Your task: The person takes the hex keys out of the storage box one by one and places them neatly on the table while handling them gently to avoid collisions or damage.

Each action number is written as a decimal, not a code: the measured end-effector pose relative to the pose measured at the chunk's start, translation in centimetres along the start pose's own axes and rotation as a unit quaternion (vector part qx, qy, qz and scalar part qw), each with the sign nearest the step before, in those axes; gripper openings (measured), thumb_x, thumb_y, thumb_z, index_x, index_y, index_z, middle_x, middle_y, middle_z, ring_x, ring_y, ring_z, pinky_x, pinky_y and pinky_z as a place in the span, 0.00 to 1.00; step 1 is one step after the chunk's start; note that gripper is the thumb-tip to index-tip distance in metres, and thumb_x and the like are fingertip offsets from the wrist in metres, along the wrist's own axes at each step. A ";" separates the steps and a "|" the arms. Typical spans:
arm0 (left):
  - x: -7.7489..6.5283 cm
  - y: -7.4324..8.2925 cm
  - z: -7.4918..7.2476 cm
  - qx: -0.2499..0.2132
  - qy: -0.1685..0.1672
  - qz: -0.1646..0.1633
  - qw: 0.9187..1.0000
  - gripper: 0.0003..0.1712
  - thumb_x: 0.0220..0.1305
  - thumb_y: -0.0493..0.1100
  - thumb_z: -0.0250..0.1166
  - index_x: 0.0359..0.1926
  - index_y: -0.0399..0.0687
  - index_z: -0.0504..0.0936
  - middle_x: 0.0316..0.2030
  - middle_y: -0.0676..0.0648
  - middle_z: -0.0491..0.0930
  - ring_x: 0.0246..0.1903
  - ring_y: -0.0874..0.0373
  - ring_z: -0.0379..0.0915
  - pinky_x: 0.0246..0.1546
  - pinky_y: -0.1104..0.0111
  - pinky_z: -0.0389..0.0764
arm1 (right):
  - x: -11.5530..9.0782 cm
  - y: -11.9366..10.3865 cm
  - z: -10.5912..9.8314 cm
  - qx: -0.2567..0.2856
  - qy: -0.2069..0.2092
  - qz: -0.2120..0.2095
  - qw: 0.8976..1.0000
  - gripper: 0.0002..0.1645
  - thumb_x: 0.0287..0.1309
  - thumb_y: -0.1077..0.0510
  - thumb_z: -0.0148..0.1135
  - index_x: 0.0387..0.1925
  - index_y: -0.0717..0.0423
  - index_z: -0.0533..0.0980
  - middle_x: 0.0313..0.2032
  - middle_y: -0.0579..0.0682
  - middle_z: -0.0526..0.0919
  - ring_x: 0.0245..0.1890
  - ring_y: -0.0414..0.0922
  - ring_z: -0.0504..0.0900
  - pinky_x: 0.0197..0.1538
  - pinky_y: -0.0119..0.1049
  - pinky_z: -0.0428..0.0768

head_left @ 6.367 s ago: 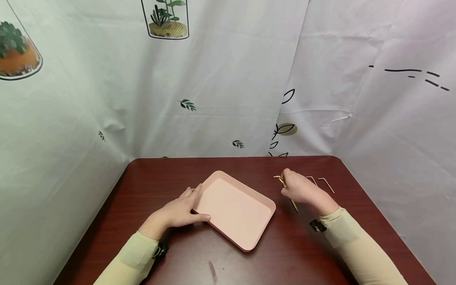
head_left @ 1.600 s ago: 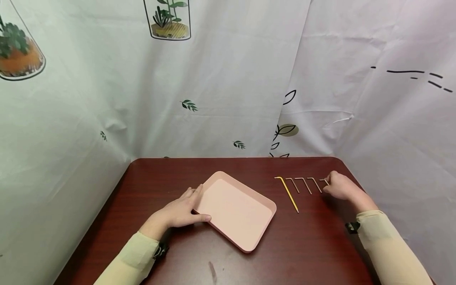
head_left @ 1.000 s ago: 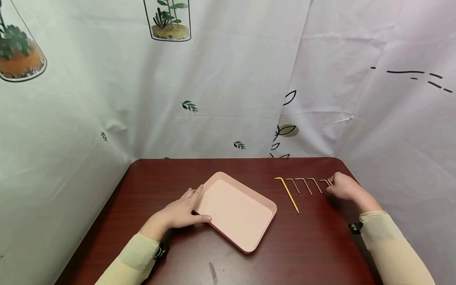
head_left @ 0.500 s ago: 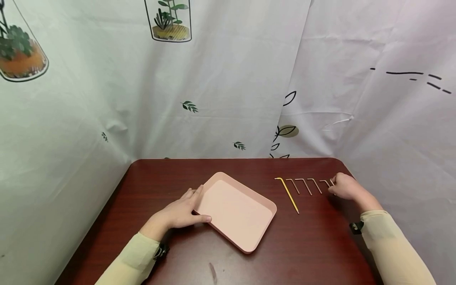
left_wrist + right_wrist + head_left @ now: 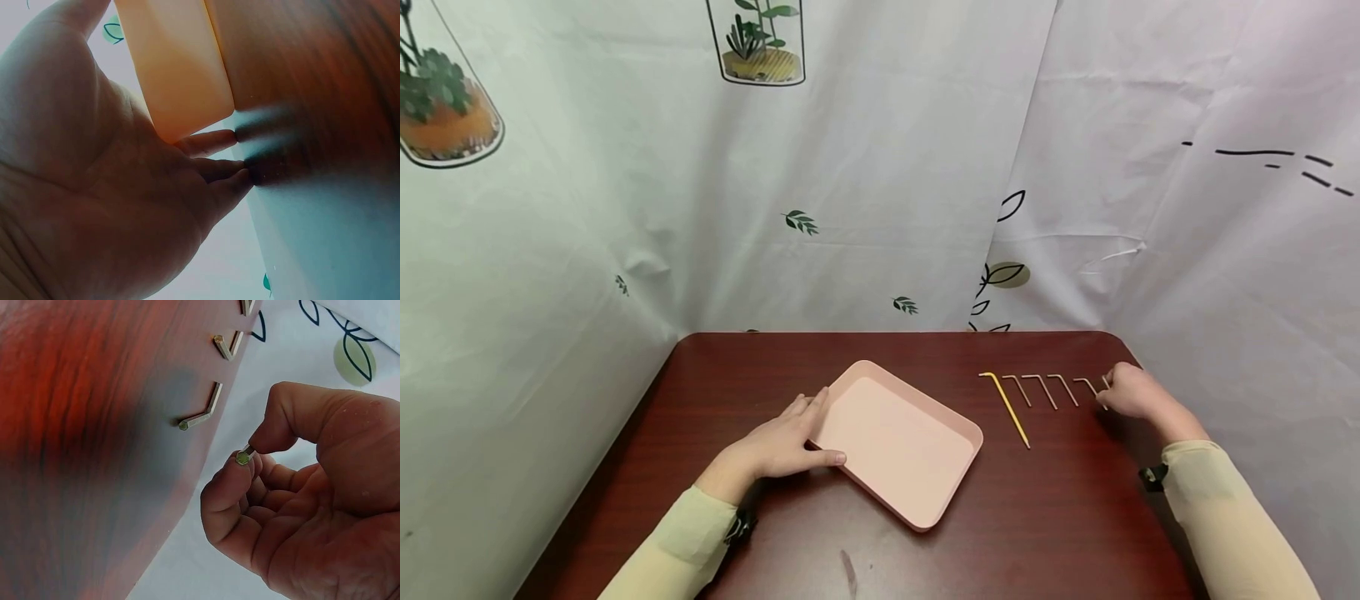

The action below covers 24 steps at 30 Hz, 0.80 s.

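Observation:
My right hand (image 5: 1138,393), at the right end of a row of hex keys, pinches a small metal hex key (image 5: 244,456) between thumb and fingertip. In the right wrist view its hexagonal end points at the camera; most of its length is hidden. Just left of the hand another short hex key (image 5: 1092,392) lies on the table. My left hand (image 5: 771,448) rests against the left corner of a pink tray (image 5: 895,442), fingers straight and thumb along the near rim. In the left wrist view, the tray's corner (image 5: 181,75) meets the palm and the fingertips touch the table.
A long yellow hex key (image 5: 1009,414) starts the row on the left, followed by shorter metal ones (image 5: 1045,392). The dark red table (image 5: 1022,533) has rounded back corners. A patterned white cloth (image 5: 880,167) hangs behind and at both sides.
My right hand has moved from the yellow hex key to the row's right end. It has let go of one short key and pinches another. My left hand and the tray stay put.

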State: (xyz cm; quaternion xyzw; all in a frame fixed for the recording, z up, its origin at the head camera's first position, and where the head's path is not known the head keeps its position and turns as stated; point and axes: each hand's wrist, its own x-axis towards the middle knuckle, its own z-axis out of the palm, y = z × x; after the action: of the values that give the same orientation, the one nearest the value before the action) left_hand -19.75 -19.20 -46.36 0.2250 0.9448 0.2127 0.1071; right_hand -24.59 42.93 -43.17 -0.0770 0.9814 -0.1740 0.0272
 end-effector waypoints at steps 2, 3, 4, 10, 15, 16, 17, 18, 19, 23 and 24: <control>0.0 0.0 0.0 -0.001 0.000 0.001 1.000 0.75 0.65 0.82 0.69 0.91 0.41 0.46 0.86 0.29 0.53 0.86 0.30 0.46 0.77 0.36 0.65 | 0.1 0.1 0.0 0.001 0.000 -0.003 1.000 0.19 0.52 0.63 0.65 0.12 0.48 0.70 0.13 0.40 0.69 0.18 0.42 0.65 0.30 0.39 0.66; 0.0 0.0 0.0 -0.001 0.000 0.001 1.000 0.75 0.65 0.82 0.69 0.91 0.41 0.46 0.86 0.29 0.53 0.86 0.31 0.45 0.77 0.36 0.65 | 0.2 0.3 0.0 0.004 0.000 -0.004 1.000 0.19 0.52 0.63 0.65 0.12 0.48 0.71 0.13 0.41 0.69 0.18 0.42 0.65 0.29 0.39 0.66; 0.0 0.0 0.0 0.000 0.000 0.000 1.000 0.75 0.65 0.82 0.68 0.91 0.41 0.46 0.86 0.29 0.53 0.86 0.31 0.45 0.77 0.36 0.65 | 0.4 0.8 0.1 0.007 0.002 -0.009 1.000 0.18 0.51 0.63 0.65 0.12 0.48 0.71 0.13 0.41 0.69 0.18 0.43 0.65 0.29 0.39 0.66; 0.0 0.0 0.0 0.000 0.002 -0.001 1.000 0.75 0.65 0.82 0.68 0.91 0.41 0.46 0.86 0.30 0.53 0.86 0.31 0.45 0.77 0.35 0.65 | 2.9 6.5 2.4 0.001 0.018 -0.022 1.000 0.19 0.49 0.61 0.65 0.11 0.45 0.69 0.13 0.42 0.68 0.17 0.44 0.64 0.25 0.41 0.62; 0.0 0.0 0.0 0.001 0.002 -0.002 1.000 0.75 0.65 0.82 0.69 0.91 0.41 0.47 0.85 0.29 0.54 0.86 0.31 0.46 0.76 0.35 0.67 | 4.8 10.3 3.8 -0.006 0.000 0.006 1.000 0.20 0.50 0.59 0.71 0.12 0.44 0.70 0.13 0.42 0.70 0.17 0.45 0.66 0.25 0.40 0.65; 0.0 0.0 0.0 0.002 0.002 -0.002 1.000 0.75 0.65 0.82 0.69 0.91 0.41 0.46 0.85 0.29 0.54 0.86 0.31 0.46 0.76 0.35 0.66 | 5.1 10.9 4.1 -0.009 -0.003 0.009 1.000 0.21 0.50 0.58 0.72 0.12 0.44 0.70 0.13 0.42 0.70 0.16 0.45 0.66 0.25 0.39 0.65; 0.0 0.0 0.0 0.002 0.002 -0.002 1.000 0.75 0.65 0.82 0.69 0.91 0.42 0.46 0.85 0.29 0.54 0.86 0.31 0.46 0.76 0.35 0.66 | 5.4 11.4 4.3 -0.014 -0.005 0.013 1.000 0.21 0.50 0.57 0.73 0.12 0.44 0.69 0.13 0.41 0.70 0.16 0.44 0.67 0.25 0.39 0.66; 0.0 0.0 0.0 0.002 0.002 -0.003 1.000 0.75 0.65 0.82 0.69 0.91 0.42 0.46 0.86 0.29 0.54 0.86 0.31 0.46 0.76 0.36 0.66 | 5.7 11.8 4.5 -0.018 -0.008 0.017 1.000 0.22 0.49 0.57 0.73 0.11 0.43 0.69 0.13 0.41 0.70 0.17 0.44 0.68 0.26 0.39 0.68; 0.0 0.0 0.0 0.002 0.002 -0.003 1.000 0.75 0.65 0.82 0.69 0.91 0.42 0.46 0.86 0.29 0.53 0.86 0.31 0.46 0.77 0.36 0.65 | 5.9 12.2 4.6 -0.017 -0.012 0.015 1.000 0.22 0.50 0.56 0.74 0.12 0.43 0.70 0.13 0.40 0.70 0.17 0.45 0.68 0.26 0.40 0.68; 0.1 0.0 0.0 0.002 0.001 -0.003 1.000 0.75 0.65 0.82 0.68 0.91 0.41 0.47 0.86 0.29 0.53 0.86 0.31 0.45 0.78 0.37 0.64 | 6.1 12.8 4.7 -0.013 -0.025 0.008 1.000 0.22 0.51 0.56 0.74 0.12 0.44 0.71 0.13 0.41 0.71 0.18 0.46 0.70 0.27 0.41 0.70; 0.1 0.0 0.0 0.001 0.001 -0.002 1.000 0.75 0.65 0.82 0.68 0.91 0.41 0.47 0.86 0.29 0.53 0.86 0.31 0.45 0.78 0.37 0.64 | 6.1 12.9 4.7 -0.012 -0.028 0.009 0.999 0.21 0.51 0.56 0.74 0.12 0.44 0.71 0.13 0.42 0.71 0.18 0.46 0.70 0.27 0.41 0.70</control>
State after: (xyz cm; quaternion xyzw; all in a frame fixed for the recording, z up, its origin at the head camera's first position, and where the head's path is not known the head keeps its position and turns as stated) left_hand -19.81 -19.19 -46.33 0.2227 0.9457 0.2115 0.1067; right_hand -32.05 52.37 -52.21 -0.0729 0.9829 -0.1595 0.0556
